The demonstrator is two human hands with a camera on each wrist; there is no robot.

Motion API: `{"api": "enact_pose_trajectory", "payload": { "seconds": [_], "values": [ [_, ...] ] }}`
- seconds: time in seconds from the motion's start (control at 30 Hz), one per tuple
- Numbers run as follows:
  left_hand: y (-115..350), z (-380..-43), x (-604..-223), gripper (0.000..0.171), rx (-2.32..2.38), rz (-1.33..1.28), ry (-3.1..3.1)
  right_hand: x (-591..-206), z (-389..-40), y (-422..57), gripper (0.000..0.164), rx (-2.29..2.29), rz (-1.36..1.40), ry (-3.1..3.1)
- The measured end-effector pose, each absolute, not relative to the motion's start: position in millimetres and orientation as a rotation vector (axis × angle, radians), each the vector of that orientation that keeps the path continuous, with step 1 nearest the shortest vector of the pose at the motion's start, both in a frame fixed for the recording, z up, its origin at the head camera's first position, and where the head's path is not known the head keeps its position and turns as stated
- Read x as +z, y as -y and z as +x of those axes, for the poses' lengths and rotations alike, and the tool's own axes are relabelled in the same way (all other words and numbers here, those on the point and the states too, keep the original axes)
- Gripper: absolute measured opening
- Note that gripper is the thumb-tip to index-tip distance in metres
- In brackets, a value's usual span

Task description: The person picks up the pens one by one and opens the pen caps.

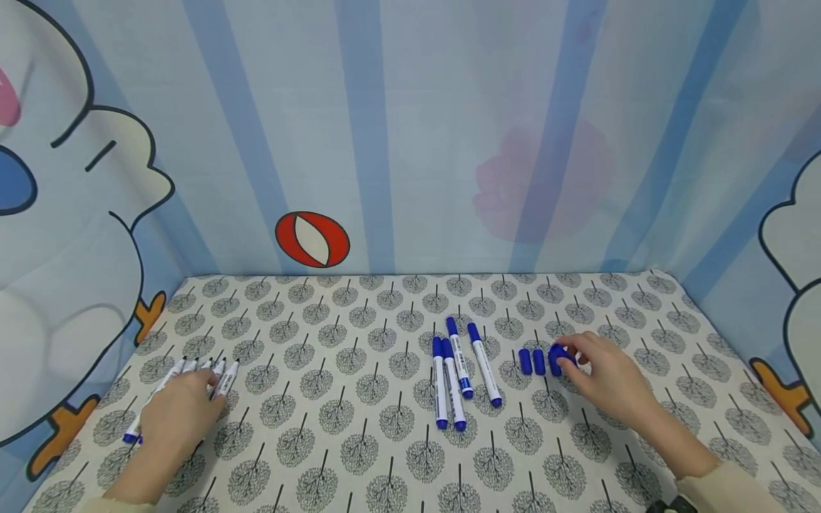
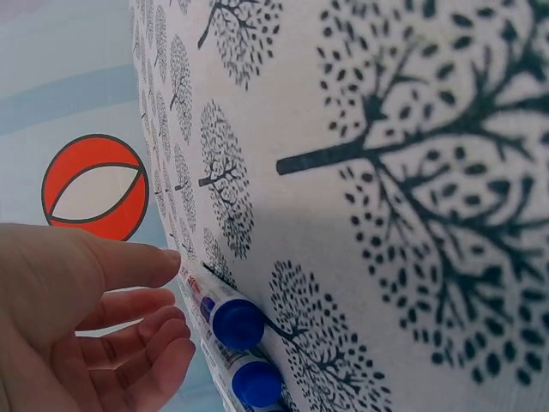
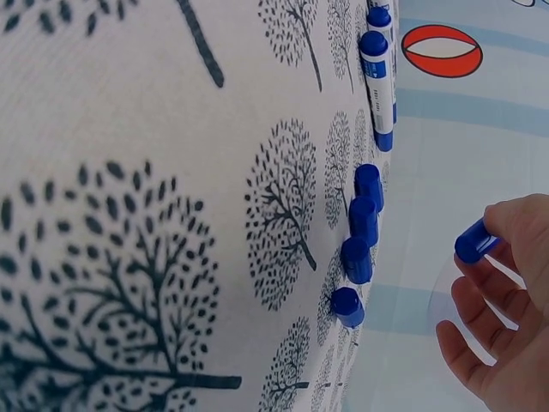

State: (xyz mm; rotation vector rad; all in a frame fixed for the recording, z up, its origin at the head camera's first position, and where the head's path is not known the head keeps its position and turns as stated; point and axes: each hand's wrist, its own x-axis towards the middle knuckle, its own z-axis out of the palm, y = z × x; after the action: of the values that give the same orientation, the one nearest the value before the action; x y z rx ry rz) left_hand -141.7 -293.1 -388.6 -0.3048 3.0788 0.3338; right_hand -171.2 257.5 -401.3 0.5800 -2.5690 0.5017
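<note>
My right hand [image 1: 612, 377] pinches a blue marker cap [image 3: 474, 241] between thumb and fingers, raised off the table in the right wrist view. Just beside it, several more blue caps [image 1: 525, 361] stand in a row on the cloth. At the left, my left hand [image 1: 176, 410] lies over a group of white markers [image 1: 227, 377] whose dark tips are bare and point away from me. In the left wrist view its fingers are loosely bent, the thumb [image 2: 141, 264] close by the nearest marker [image 2: 237, 324], with nothing between them. The hand partly hides the group in the head view.
Several capped white-and-blue markers [image 1: 439, 385] lie side by side in the middle, between the hands. A tree-patterned cloth [image 1: 333, 456] covers the table. Behind its far edge hangs a striped cartoon curtain [image 1: 423, 142], which also closes in both sides.
</note>
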Motion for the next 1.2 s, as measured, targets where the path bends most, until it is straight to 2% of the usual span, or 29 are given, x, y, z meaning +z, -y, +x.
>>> {"api": "enact_pose_trajectory", "payload": {
  "seconds": [0.37,0.77,1.2],
  "values": [
    [279.5,-143.7,-390.0,0.028,0.38,-0.217,-3.142,-399.5,-170.3,-259.1,0.03,0.543,0.549,2.618],
    [260.6,-150.4,-395.9,0.021,0.435,0.052,-3.26,-401.8,-174.0,-268.2,0.029,0.579,0.464,2.685],
    [233.4,-157.8,-401.7,0.019,0.477,0.207,-3.282,-402.3,-181.4,-279.3,0.029,0.595,0.349,2.797]
  ]
}}
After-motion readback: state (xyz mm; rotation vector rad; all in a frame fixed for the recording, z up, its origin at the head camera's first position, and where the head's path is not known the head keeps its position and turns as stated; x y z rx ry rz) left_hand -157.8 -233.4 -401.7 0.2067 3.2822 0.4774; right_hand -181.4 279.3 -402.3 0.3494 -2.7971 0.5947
